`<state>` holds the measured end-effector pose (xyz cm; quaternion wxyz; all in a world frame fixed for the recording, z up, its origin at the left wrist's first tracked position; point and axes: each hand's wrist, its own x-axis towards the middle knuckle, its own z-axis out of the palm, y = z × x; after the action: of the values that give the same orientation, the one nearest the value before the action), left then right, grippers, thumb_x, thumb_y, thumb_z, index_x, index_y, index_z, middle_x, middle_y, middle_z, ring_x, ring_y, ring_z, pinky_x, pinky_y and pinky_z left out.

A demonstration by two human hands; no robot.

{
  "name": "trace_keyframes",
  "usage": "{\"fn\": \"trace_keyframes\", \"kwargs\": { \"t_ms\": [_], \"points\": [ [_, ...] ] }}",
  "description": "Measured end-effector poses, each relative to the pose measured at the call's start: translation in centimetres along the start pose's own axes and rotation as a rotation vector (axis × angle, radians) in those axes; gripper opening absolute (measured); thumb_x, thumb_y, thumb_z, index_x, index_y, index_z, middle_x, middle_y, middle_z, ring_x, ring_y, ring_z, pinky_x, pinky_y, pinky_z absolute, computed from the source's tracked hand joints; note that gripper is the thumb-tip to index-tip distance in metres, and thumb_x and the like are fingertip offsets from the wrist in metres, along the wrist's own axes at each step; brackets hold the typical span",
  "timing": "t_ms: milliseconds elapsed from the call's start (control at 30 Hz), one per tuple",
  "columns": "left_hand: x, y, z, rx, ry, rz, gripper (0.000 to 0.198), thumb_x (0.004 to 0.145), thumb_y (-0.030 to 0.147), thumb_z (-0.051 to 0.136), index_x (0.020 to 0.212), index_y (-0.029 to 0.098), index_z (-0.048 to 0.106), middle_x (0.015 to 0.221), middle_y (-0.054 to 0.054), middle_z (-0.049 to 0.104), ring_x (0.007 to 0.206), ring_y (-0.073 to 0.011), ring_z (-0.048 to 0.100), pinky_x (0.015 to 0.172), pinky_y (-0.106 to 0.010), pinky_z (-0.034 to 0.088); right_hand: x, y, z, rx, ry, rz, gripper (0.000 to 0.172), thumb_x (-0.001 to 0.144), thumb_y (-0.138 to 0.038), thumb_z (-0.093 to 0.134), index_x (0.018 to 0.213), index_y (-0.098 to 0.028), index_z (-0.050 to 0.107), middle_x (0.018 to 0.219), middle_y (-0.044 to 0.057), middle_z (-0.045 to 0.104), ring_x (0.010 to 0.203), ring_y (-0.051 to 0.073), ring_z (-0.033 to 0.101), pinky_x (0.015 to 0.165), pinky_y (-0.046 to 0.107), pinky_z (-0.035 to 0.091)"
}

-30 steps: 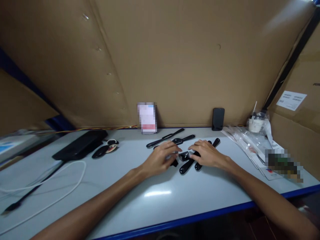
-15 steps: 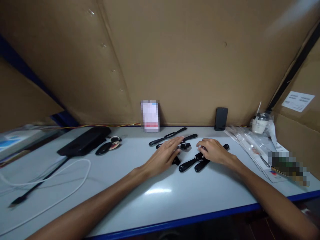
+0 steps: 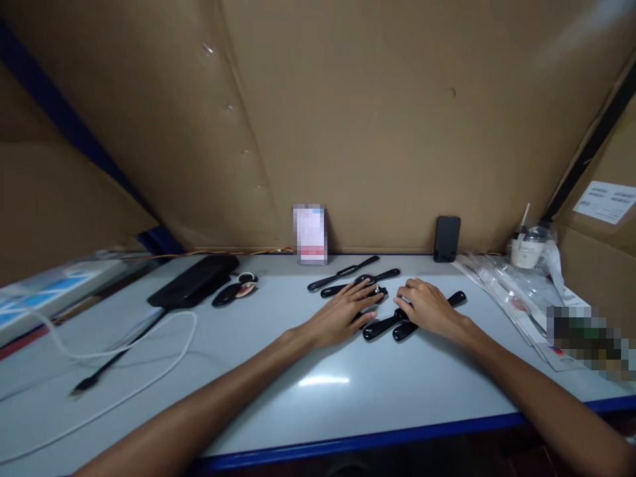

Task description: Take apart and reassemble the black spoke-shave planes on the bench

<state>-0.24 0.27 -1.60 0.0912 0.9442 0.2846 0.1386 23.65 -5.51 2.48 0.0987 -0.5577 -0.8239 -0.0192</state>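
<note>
My left hand [image 3: 345, 311] lies palm down with fingers spread over a black piece [image 3: 335, 291] and small black parts [image 3: 380, 293], covering some of them. Nothing shows gripped in it. Close by to the right, my right hand [image 3: 424, 306] arches over two crossed glossy black pieces with rounded handles, one nearer handle [image 3: 380, 328] showing in front. Its fingers bend loosely, thumb apart from them, and its palm side is hidden. Behind the left hand lies another slim black piece [image 3: 342, 273] with a slotted middle. I cannot tell what kind of tool these pieces are.
A propped phone-like screen [image 3: 311, 235] and a dark phone [image 3: 447, 238] lean on the cardboard wall [image 3: 377, 132]. Left are a black case [image 3: 193, 281], a computer mouse [image 3: 226, 295] and a white cable [image 3: 191, 331]. Plastic packages [image 3: 501, 298] and a cup [image 3: 527, 252] stand right.
The view has shifted slightly, so everything sits a little further right. My left hand's fingers have spread over the small black parts. My right hand stays over the crossed pieces.
</note>
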Motion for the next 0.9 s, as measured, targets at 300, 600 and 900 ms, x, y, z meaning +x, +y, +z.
{"fn": "trace_keyframes", "kwargs": {
  "t_ms": [300, 600, 900],
  "points": [
    [-0.5, 0.8, -0.8, -0.044, 0.149, -0.021, 0.052, 0.107, 0.039, 0.045, 0.155, 0.021, 0.043, 0.163, -0.013, 0.042, 0.154, -0.0285, 0.033, 0.124, -0.055, 0.033, -0.8, 0.0, -1.4, -0.083, -0.029, 0.077, 0.029, 0.101, -0.041, 0.059, 0.085, -0.019, 0.07, 0.08, 0.009, 0.07, 0.075, 0.025, 0.064, 0.063, 0.033, 0.034],
    [-1.2, 2.7, -1.1, -0.119, 0.08, 0.012, 0.059, 0.103, 0.048, 0.051, 0.154, 0.02, 0.043, 0.16, -0.019, 0.043, 0.149, -0.0337, 0.04, 0.119, -0.057, 0.039, -0.9, -0.2, -0.9, 0.346, -0.109, 0.004, 0.012, 0.087, -0.013, 0.067, 0.079, -0.022, 0.068, 0.07, 0.0, 0.067, 0.066, 0.017, 0.059, 0.062, 0.028, 0.035],
    [-1.4, 4.0, -0.6, -0.113, -0.095, 0.091, 0.062, 0.109, 0.045, 0.035, 0.164, 0.017, 0.024, 0.169, -0.016, 0.028, 0.157, -0.0292, 0.022, 0.128, -0.052, 0.026, -1.6, -2.5, 0.7, 0.078, 0.082, -0.039, 0.008, 0.093, -0.027, 0.065, 0.093, -0.02, 0.063, 0.091, 0.009, 0.067, 0.092, 0.029, 0.06, 0.079, 0.04, 0.044]
  ]
}}
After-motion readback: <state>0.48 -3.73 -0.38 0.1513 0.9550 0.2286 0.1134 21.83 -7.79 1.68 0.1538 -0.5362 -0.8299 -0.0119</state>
